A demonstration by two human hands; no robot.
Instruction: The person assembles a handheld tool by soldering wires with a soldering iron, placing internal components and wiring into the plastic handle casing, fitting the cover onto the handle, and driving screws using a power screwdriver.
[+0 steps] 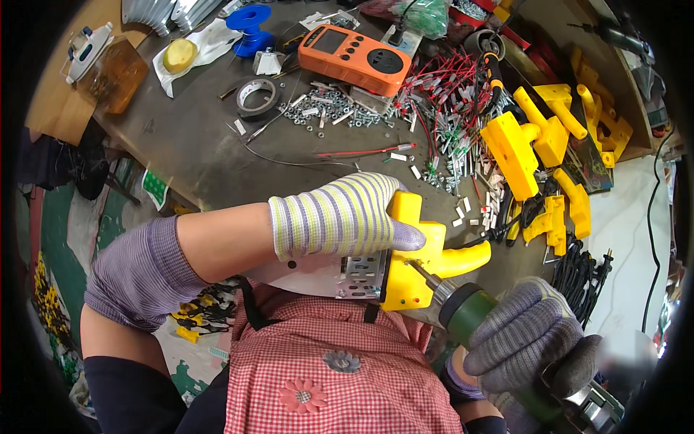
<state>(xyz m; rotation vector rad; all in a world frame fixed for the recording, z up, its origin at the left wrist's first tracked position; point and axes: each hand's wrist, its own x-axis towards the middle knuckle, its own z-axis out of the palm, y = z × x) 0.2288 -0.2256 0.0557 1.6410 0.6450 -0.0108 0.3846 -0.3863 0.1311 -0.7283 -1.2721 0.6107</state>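
Note:
My left hand (340, 217), in a striped knit glove, is closed round the upper part of a yellow plastic handle housing (412, 278). Its thumb presses on the housing's face. A slotted metal plate (360, 273) joins the housing on the left and runs under my forearm, against my apron. My right hand (528, 336), in a grey glove, wraps round a green electric screwdriver (466, 312). The driver's bit meets the yellow face at a screw spot just below my left thumb. The driver's rear end is partly hidden by my fingers.
Yellow handle shells (513, 155) lie at the right by a heap of red wires (452, 90). An orange meter (354, 59), black tape roll (258, 98), loose nuts (322, 105) and blue spool (249, 29) sit farther back. Black cords (578, 278) hang at the right edge.

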